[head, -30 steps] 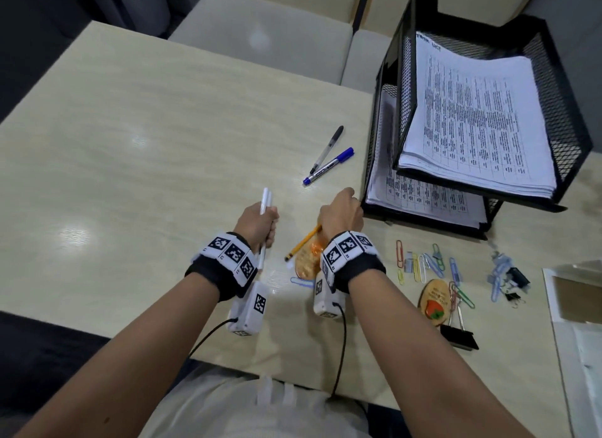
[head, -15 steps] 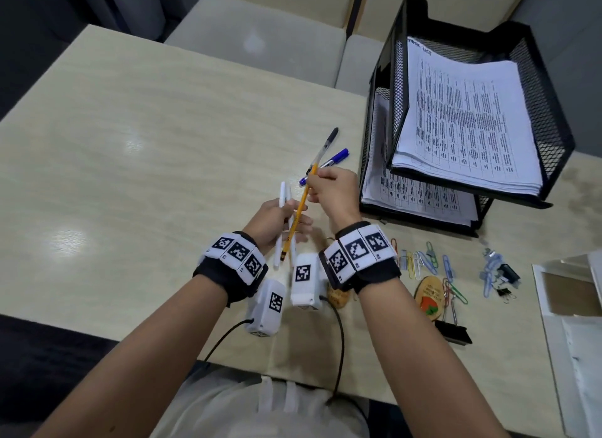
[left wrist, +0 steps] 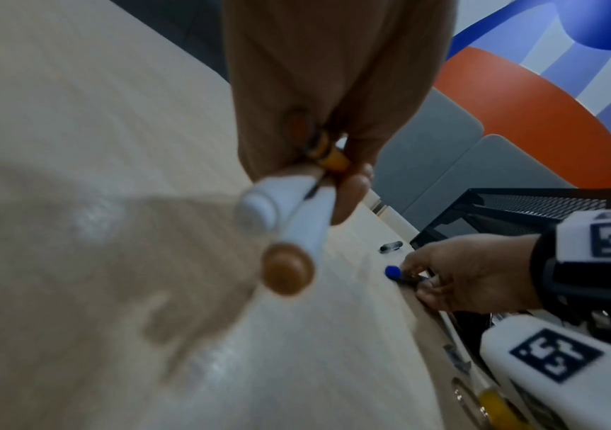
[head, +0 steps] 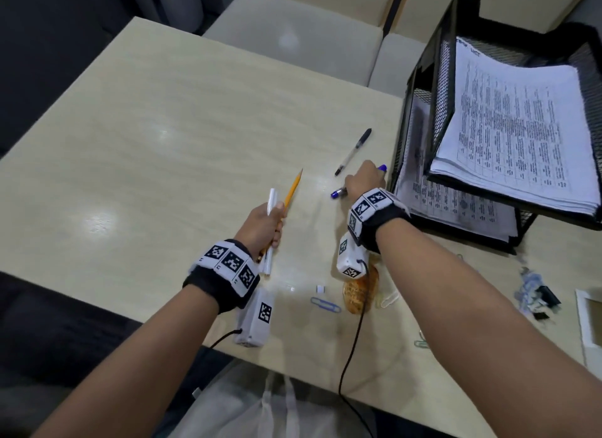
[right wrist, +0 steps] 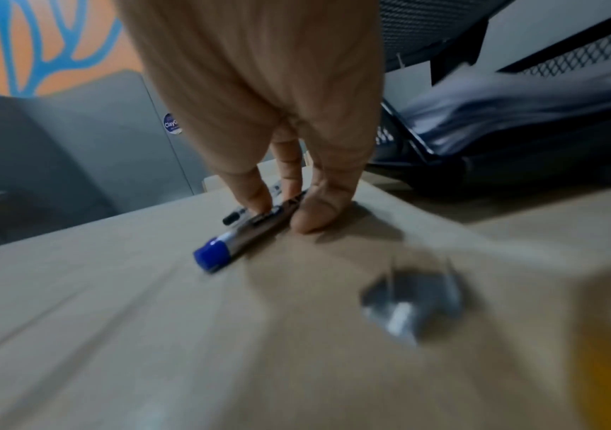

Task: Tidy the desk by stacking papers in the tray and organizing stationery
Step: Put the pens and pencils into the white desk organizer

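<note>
My left hand (head: 265, 224) grips a yellow pencil (head: 293, 187) and two white pens (head: 271, 199) together, tips pointing away; in the left wrist view their butt ends (left wrist: 289, 232) point at the camera. My right hand (head: 363, 181) reaches down beside the black mesh tray (head: 420, 118) and pinches a blue-capped pen (right wrist: 223, 250) lying on the desk, thumb on one side and fingers on the other. A black pen (head: 353, 151) lies just beyond it. Printed papers (head: 521, 137) fill both tray levels.
Loose paper clips (head: 325, 304), an orange wooden tag (head: 360, 291) and binder clips (head: 537, 294) lie near the front edge by my right forearm. A white box (head: 589, 326) sits at the far right. Grey chairs (head: 293, 43) stand behind the desk.
My right hand passed the yellow pencil into the left hand, then moved right and down to the blue pen by the tray. The left hand now holds the pencil with the white pens.
</note>
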Demonstrator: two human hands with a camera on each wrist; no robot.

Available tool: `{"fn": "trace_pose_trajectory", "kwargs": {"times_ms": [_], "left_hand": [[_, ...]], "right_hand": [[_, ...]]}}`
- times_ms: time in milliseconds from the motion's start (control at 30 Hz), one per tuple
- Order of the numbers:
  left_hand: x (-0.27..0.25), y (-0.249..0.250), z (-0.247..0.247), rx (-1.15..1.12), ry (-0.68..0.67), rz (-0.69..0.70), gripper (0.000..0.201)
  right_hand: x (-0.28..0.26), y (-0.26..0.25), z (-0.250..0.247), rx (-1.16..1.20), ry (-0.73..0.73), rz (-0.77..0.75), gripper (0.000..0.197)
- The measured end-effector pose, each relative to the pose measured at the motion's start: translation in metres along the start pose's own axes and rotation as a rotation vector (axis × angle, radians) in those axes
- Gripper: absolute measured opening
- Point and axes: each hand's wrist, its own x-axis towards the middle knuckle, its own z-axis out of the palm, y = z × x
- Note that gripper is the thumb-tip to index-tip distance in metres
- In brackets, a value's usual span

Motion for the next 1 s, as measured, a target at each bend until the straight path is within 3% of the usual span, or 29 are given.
{"fn": "trace_pose_trajectory", "kwargs": {"times_ms": [100, 200, 300, 367, 500, 633, 733, 833, 900, 1000], "left_hand": [[0.000, -0.009, 0.003, -0.073, -0.028, -0.046, 0.030], [0.000, -0.011, 0.012, -0.197, -0.030, -0.108, 0.032], [-0.001, -0.010, 0.024, -0.336, -0.080, -0.160, 0.026], [-0.002, -0.007, 0.032, -0.395, -0.140, -0.149, 0.020], [-0.004, -0.004, 0.042, -0.450, -0.132, -0.092, 0.027], [0.000, -0.006, 0.042, -0.530, -0.097, -0.097, 0.023], [0.005, -0.002, 0.038, -0.650, -0.124, -0.160, 0.024], [0.012, 0.002, 0.032, -0.716, -0.109, -0.226, 0.028], [0.015, 0.004, 0.028, -0.663, -0.091, -0.213, 0.026], [0.018, 0.008, 0.020, -0.464, -0.066, -0.185, 0.020]], "right_hand": [[-0.013, 0.012, 0.002, 0.051, 0.017, -0.015, 0.022], [-0.039, 0.020, -0.001, 0.286, 0.004, -0.099, 0.021], [-0.078, 0.025, -0.004, 0.449, -0.144, -0.182, 0.031], [-0.097, 0.027, 0.000, 0.425, -0.209, -0.223, 0.024], [-0.108, 0.031, 0.015, 0.305, -0.190, -0.243, 0.007], [-0.106, 0.029, 0.016, 0.264, -0.157, -0.267, 0.010], [-0.088, 0.017, 0.006, 0.361, -0.141, -0.274, 0.013], [-0.039, -0.003, -0.005, 0.315, -0.013, -0.286, 0.020], [-0.005, -0.018, -0.012, 0.198, 0.028, -0.264, 0.022], [0.037, -0.027, -0.010, -0.029, -0.052, -0.212, 0.031]]}}
